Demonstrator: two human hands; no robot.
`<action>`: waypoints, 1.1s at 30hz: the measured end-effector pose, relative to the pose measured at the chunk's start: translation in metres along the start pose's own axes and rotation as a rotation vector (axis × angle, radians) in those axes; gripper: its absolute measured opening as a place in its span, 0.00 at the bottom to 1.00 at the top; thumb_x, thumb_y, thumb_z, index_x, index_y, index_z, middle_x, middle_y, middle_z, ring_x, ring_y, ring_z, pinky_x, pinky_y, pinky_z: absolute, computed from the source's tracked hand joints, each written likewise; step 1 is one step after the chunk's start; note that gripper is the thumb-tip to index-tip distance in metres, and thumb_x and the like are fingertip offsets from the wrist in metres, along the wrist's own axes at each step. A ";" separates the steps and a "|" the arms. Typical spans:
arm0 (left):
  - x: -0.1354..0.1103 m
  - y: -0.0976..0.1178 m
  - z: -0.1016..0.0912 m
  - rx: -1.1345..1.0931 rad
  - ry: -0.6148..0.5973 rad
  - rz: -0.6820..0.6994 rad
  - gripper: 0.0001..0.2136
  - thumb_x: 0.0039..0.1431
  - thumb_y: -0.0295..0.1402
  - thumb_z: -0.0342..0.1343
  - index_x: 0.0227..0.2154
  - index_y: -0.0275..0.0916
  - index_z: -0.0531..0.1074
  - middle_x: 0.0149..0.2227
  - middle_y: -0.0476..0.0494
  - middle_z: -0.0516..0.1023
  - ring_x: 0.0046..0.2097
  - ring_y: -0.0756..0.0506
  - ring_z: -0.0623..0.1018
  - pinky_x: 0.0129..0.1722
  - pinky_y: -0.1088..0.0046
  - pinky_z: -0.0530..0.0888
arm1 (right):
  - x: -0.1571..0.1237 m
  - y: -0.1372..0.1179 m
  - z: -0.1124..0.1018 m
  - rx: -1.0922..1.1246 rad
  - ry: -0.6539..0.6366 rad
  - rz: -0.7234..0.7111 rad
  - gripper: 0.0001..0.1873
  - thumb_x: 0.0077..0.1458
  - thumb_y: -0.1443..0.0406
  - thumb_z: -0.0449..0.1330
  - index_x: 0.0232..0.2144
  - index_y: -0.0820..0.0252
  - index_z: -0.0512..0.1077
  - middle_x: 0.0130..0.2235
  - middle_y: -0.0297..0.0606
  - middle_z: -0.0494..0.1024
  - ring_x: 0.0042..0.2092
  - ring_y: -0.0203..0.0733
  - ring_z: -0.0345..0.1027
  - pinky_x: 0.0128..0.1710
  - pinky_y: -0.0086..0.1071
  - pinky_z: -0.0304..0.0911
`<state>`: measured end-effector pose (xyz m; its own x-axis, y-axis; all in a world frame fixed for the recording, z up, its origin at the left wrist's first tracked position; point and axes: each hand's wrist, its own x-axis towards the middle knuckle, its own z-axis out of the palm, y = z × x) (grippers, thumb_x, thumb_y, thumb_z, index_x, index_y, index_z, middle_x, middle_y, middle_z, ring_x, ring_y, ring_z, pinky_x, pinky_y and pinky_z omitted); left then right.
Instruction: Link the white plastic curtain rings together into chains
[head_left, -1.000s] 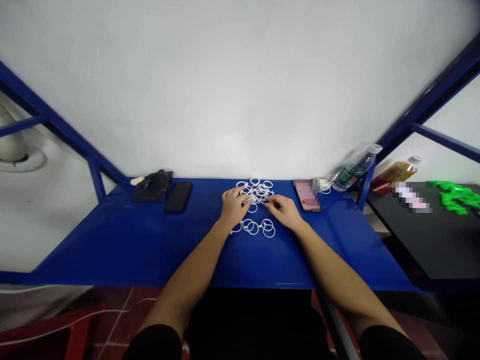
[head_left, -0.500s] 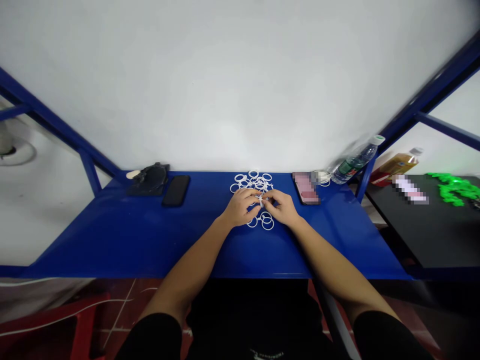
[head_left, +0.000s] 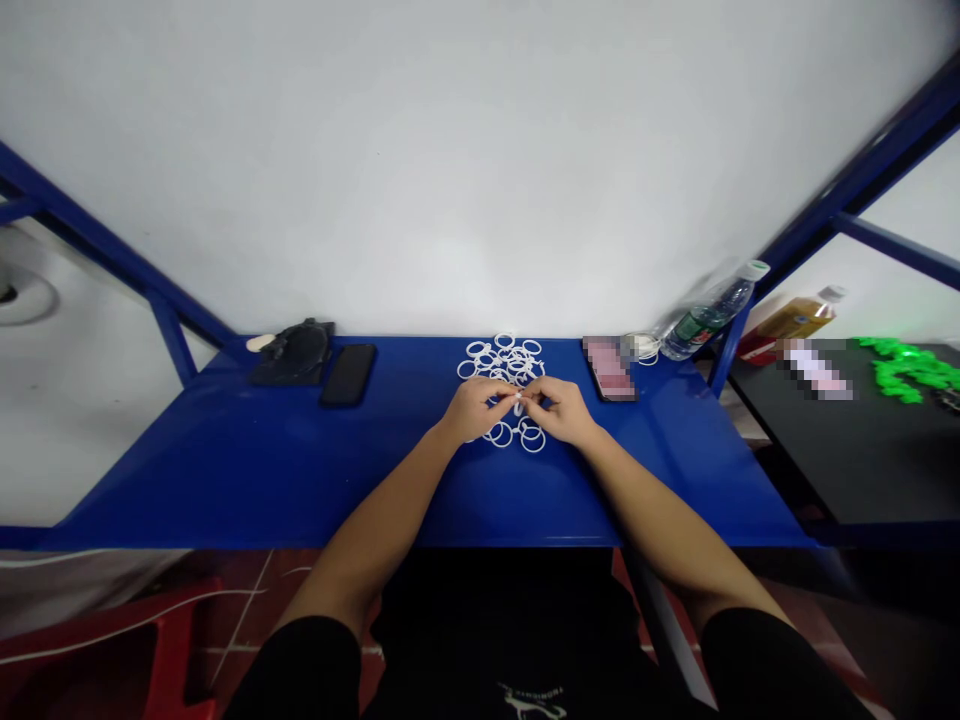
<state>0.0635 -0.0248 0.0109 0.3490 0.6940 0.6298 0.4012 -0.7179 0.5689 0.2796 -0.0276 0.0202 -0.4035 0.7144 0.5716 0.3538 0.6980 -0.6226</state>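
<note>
My left hand (head_left: 478,408) and my right hand (head_left: 557,408) meet over the blue table (head_left: 247,470), fingertips pinched together. Between them is a small white plastic ring (head_left: 518,405), seen nearly edge-on; the fingers cover much of it. Just beyond the hands lies a loose pile of white rings (head_left: 506,342) with small tabs, overlapping one another. Closer to me, several more white rings (head_left: 532,438) lie flat on the table, some joined or overlapping. My left hand partly covers the rings beneath it.
A dark phone (head_left: 349,375) and a black plastic bag (head_left: 296,352) lie at the left. To the right are a pink-screened phone (head_left: 611,370), a white cable (head_left: 646,348) and a leaning water bottle (head_left: 709,320). Green pieces (head_left: 900,368) lie on the black side table (head_left: 840,450).
Both hands have drawn into a tighter pinch around the small white ring. The whole view has shifted slightly, and more rings show near my left hand's lower edge.
</note>
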 end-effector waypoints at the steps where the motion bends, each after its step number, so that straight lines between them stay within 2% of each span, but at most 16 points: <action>1: 0.000 0.000 0.000 0.004 0.003 0.000 0.05 0.67 0.33 0.61 0.37 0.43 0.82 0.40 0.46 0.88 0.41 0.45 0.86 0.46 0.65 0.80 | 0.000 0.000 0.000 0.000 -0.002 0.014 0.08 0.63 0.62 0.62 0.32 0.57 0.75 0.28 0.34 0.79 0.28 0.36 0.71 0.31 0.30 0.65; 6: -0.002 -0.002 0.004 0.037 -0.020 0.003 0.05 0.68 0.32 0.61 0.35 0.43 0.82 0.38 0.48 0.87 0.40 0.45 0.86 0.47 0.63 0.78 | 0.000 0.000 0.000 -0.004 -0.016 0.061 0.10 0.61 0.61 0.62 0.27 0.57 0.73 0.26 0.33 0.77 0.27 0.36 0.69 0.29 0.30 0.62; 11: -0.003 -0.002 0.006 0.114 -0.065 0.040 0.06 0.68 0.34 0.61 0.35 0.44 0.81 0.37 0.49 0.87 0.40 0.45 0.84 0.47 0.62 0.77 | 0.002 -0.001 -0.009 -0.038 -0.052 0.066 0.07 0.56 0.65 0.61 0.25 0.57 0.72 0.26 0.33 0.77 0.28 0.36 0.69 0.30 0.30 0.61; 15: -0.001 -0.011 0.005 0.206 -0.165 0.048 0.06 0.67 0.39 0.63 0.38 0.44 0.82 0.40 0.47 0.86 0.43 0.44 0.83 0.49 0.60 0.75 | 0.005 0.005 -0.025 -0.115 -0.214 0.090 0.05 0.51 0.69 0.59 0.24 0.58 0.70 0.26 0.32 0.76 0.27 0.34 0.66 0.31 0.30 0.57; 17: -0.002 -0.020 0.003 0.268 -0.154 -0.012 0.06 0.67 0.38 0.64 0.40 0.44 0.82 0.44 0.46 0.86 0.48 0.42 0.81 0.52 0.58 0.74 | 0.006 0.009 -0.030 -0.147 -0.301 0.114 0.06 0.51 0.68 0.60 0.23 0.58 0.70 0.25 0.31 0.75 0.27 0.33 0.64 0.31 0.30 0.55; 19: -0.003 -0.029 0.002 0.347 -0.126 -0.093 0.05 0.66 0.36 0.64 0.42 0.44 0.83 0.49 0.43 0.84 0.53 0.39 0.79 0.55 0.55 0.73 | 0.007 0.013 -0.031 -0.175 -0.334 0.145 0.10 0.54 0.65 0.61 0.22 0.58 0.69 0.24 0.31 0.73 0.26 0.33 0.62 0.30 0.30 0.53; 23: -0.007 -0.040 0.000 0.448 -0.111 -0.185 0.05 0.63 0.35 0.67 0.40 0.45 0.84 0.55 0.40 0.80 0.59 0.34 0.74 0.58 0.48 0.70 | 0.006 0.021 -0.026 -0.241 -0.257 0.200 0.15 0.61 0.61 0.61 0.23 0.57 0.69 0.25 0.31 0.74 0.26 0.34 0.62 0.30 0.31 0.53; 27: -0.010 -0.042 0.002 0.474 -0.113 -0.171 0.03 0.63 0.35 0.67 0.34 0.44 0.83 0.55 0.41 0.80 0.59 0.33 0.73 0.57 0.46 0.68 | 0.004 0.031 -0.021 -0.251 -0.221 0.208 0.10 0.63 0.62 0.62 0.29 0.57 0.74 0.28 0.32 0.77 0.28 0.35 0.66 0.31 0.31 0.56; 30: -0.009 -0.043 0.003 0.464 -0.090 -0.169 0.04 0.62 0.37 0.68 0.36 0.44 0.83 0.52 0.41 0.82 0.56 0.34 0.75 0.58 0.46 0.66 | 0.003 0.034 -0.018 -0.248 -0.210 0.191 0.05 0.62 0.63 0.62 0.36 0.57 0.77 0.31 0.34 0.80 0.29 0.37 0.68 0.32 0.31 0.59; 33: -0.007 -0.043 0.002 0.437 -0.054 -0.212 0.07 0.61 0.37 0.69 0.41 0.45 0.82 0.48 0.41 0.84 0.53 0.34 0.76 0.59 0.45 0.63 | 0.003 0.035 -0.017 -0.239 -0.194 0.190 0.06 0.63 0.63 0.62 0.39 0.57 0.79 0.32 0.35 0.81 0.30 0.37 0.69 0.32 0.31 0.60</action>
<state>0.0460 0.0015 -0.0188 0.2604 0.8325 0.4891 0.7822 -0.4789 0.3986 0.3050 -0.0005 0.0091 -0.4565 0.8257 0.3314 0.6158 0.5621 -0.5521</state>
